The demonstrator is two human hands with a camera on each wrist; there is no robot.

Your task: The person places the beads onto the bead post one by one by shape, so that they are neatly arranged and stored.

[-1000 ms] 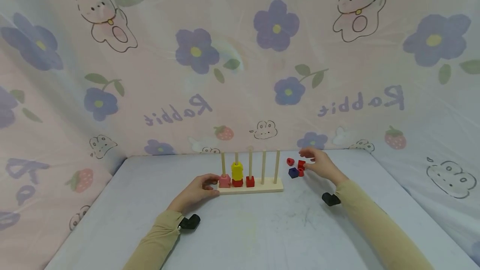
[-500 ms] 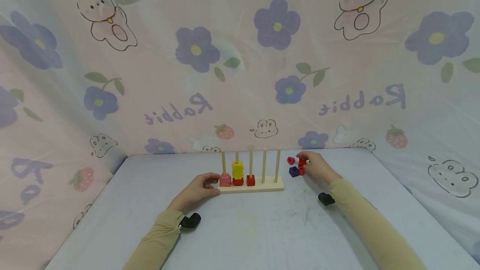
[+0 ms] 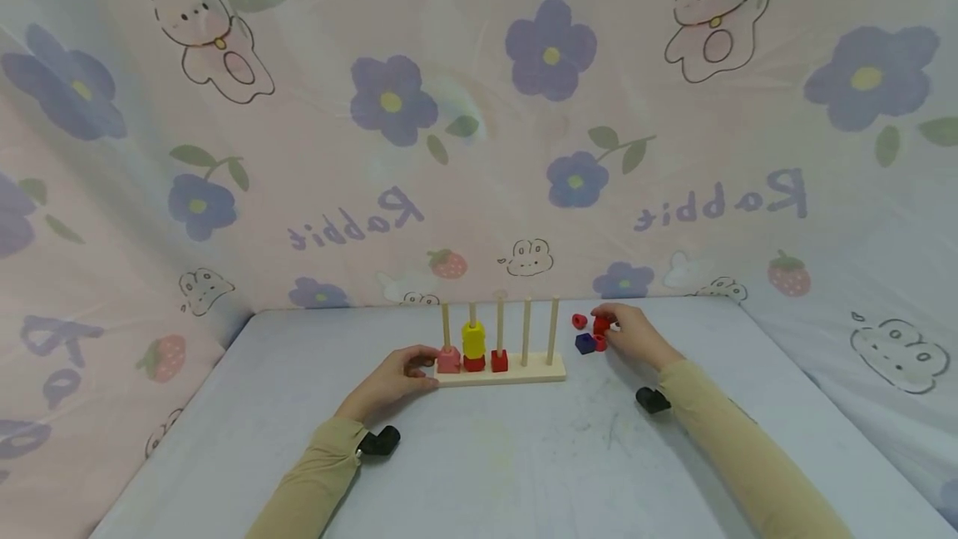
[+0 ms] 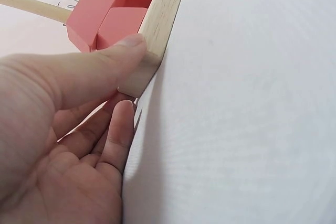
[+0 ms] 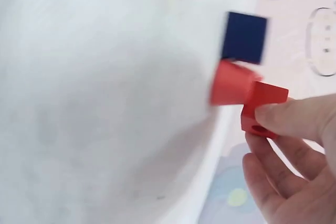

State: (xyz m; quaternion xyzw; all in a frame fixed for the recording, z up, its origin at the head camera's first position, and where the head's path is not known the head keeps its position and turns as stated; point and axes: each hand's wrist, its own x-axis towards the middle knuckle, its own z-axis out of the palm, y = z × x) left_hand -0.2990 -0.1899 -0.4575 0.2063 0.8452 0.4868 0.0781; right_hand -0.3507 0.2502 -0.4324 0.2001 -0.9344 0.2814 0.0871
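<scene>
My left hand (image 3: 397, 379) grips the left end of a wooden peg board (image 3: 539, 370). In the left wrist view its thumb (image 4: 113, 64) lies along the board's end, beside a pink block (image 4: 121, 27). Yellow blocks (image 3: 474, 341) sit over a red one on the second peg, and a single red block (image 3: 499, 362) is on the third. At the right, my right hand (image 3: 634, 333) pinches a red block (image 5: 266, 98) with a hole in it between thumb and fingers. A red tapered block (image 5: 231, 83) and a dark blue block (image 5: 245, 37) lie right beside it.
Another small red block (image 3: 580, 321) lies behind the dark blue one. The fourth and fifth pegs (image 3: 552, 331) carry no blocks. Behind the white table (image 3: 494, 464) hangs a printed cloth (image 3: 464, 165).
My right hand has moved slightly left and its fingers have closed on the red block. The left hand stays on the peg board.
</scene>
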